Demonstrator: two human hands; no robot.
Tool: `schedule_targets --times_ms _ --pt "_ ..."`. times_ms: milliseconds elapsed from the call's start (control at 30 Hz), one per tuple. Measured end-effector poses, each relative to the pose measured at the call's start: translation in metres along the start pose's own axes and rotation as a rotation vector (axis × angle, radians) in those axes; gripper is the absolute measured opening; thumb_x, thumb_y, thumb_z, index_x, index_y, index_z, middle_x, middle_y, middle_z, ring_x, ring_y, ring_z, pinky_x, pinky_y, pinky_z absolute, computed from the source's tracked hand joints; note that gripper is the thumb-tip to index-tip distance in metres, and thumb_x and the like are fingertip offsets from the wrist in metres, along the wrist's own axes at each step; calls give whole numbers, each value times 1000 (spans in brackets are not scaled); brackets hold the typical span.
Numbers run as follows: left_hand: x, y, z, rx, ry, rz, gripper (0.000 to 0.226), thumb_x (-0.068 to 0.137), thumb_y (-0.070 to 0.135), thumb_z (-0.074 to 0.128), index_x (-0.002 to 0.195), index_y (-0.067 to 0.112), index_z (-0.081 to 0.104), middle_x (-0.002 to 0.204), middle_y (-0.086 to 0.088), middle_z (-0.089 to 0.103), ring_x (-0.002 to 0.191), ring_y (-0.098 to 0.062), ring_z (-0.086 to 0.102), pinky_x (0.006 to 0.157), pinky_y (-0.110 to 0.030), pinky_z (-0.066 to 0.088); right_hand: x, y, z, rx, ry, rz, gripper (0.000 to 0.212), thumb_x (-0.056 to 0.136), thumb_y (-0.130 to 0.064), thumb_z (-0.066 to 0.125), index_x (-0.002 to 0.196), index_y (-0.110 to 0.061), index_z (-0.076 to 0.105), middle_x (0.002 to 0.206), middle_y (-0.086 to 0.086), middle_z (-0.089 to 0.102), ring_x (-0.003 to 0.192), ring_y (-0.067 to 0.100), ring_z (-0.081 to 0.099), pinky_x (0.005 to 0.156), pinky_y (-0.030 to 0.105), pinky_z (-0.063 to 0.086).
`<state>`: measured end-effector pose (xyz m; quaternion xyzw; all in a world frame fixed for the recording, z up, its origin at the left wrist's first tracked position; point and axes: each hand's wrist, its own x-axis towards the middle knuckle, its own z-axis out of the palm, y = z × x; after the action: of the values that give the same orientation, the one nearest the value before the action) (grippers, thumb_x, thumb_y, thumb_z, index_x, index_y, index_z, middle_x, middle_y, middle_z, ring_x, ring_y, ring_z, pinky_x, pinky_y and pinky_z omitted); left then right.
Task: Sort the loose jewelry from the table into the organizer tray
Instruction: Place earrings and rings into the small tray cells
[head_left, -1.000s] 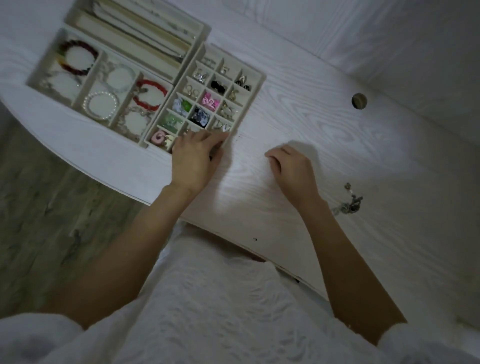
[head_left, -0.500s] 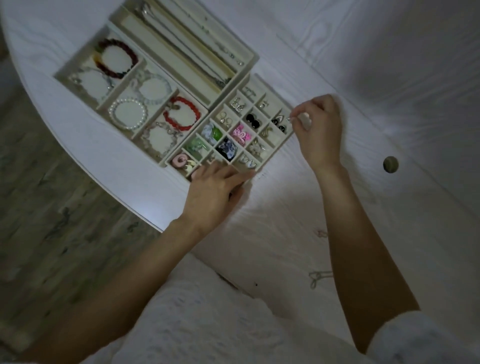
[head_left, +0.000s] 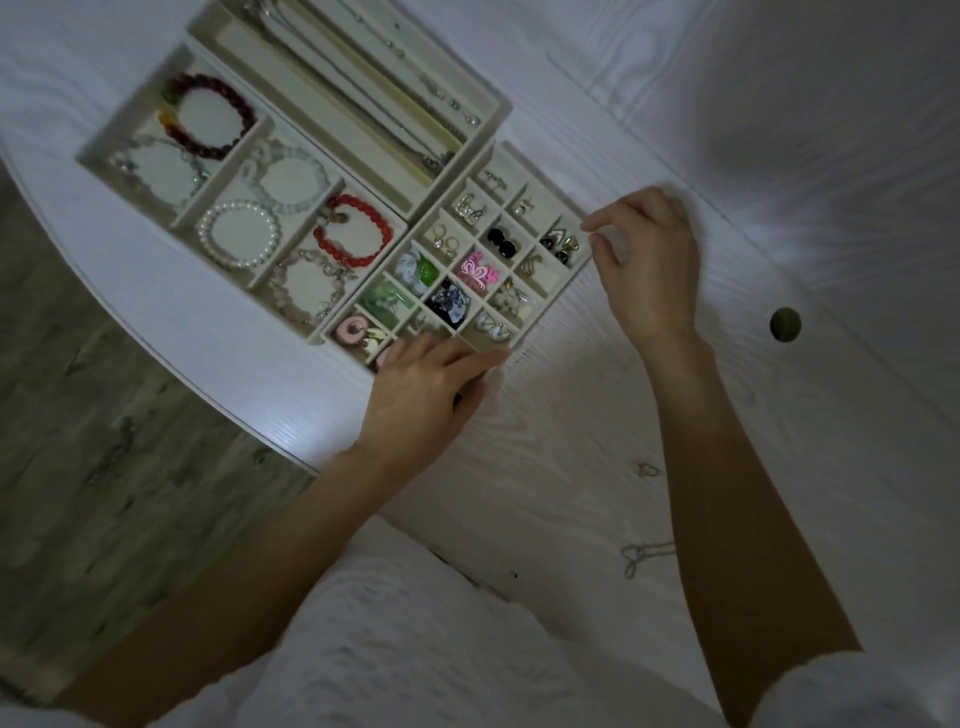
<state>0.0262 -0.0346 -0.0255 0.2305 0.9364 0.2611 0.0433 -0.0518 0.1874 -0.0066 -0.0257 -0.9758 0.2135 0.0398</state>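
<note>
The organizer tray's earring section (head_left: 550, 283) has several small compartments holding earrings. My left hand (head_left: 431, 389) lies over its near corner, fingers on the rim and thumb against the outer wall. My right hand (head_left: 649, 260) hovers at the tray's right rim, beside the compartment of dark earrings (head_left: 558, 247). Its thumb and forefinger are slightly apart with nothing visible between them. Two loose pieces lie on the white table: a small ring-like piece (head_left: 647, 470) and a thin silver chain piece (head_left: 641, 556), both just left of my right forearm.
A bracelet section (head_left: 156, 98) and a necklace section (head_left: 493, 111) adjoin the earring section at upper left. A round hole (head_left: 784, 325) is in the tabletop at the right. The table's curved edge (head_left: 218, 400) runs beside my left arm, with wooden floor beyond it.
My right hand went from the tabletop up to the tray's right rim with a small piece pinched; now its fingertips have parted. My left hand stayed on the tray's corner.
</note>
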Motion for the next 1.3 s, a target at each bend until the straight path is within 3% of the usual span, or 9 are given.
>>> schedule_targets --times_ms 133,333,500,600,800,1300 --pt "0 0 0 -12 -13 -7 31 81 19 61 111 22 70 87 3 67 80 -23 59 71 -30 36 5 -2 4 -84 -33 -70 11 85 -14 64 91 -14 74 100 7 57 95 26 50 73 29 43" --pt "-1 -1 2 -24 -29 -15 31 83 19 61 113 22 69 88 3 67 80 -23 58 70 -31 37 10 -6 6 -265 -69 -143 11 83 -11 64 87 -10 74 102 8 58 98 30 49 76 34 41" --pt "-1 -2 3 -33 -38 -12 32 84 22 56 114 22 69 90 3 67 81 -24 59 71 -32 39 18 -9 10 -418 -90 -165 14 84 -5 58 86 -5 72 98 8 57 97 28 48 76 30 31" --pt "-1 -2 3 -38 -44 -21 32 85 23 55 114 22 68 90 3 67 81 -24 59 71 -33 41 25 -11 9 -472 -129 -176 14 86 -4 57 88 -5 71 96 8 57 98 27 46 76 30 33" --pt "-2 -3 4 -47 -49 -38 33 86 24 53 115 23 68 91 3 67 83 -23 59 72 -34 42 23 -14 0 -430 -190 -169 16 88 -17 61 92 -6 72 103 9 57 104 29 45 84 36 37" --pt "-1 -2 3 -43 -41 -26 33 85 26 51 114 23 68 92 3 68 83 -24 59 71 -34 42 19 -12 1 -271 -176 -119 14 89 -15 60 88 -8 73 103 8 58 102 26 47 83 33 38"
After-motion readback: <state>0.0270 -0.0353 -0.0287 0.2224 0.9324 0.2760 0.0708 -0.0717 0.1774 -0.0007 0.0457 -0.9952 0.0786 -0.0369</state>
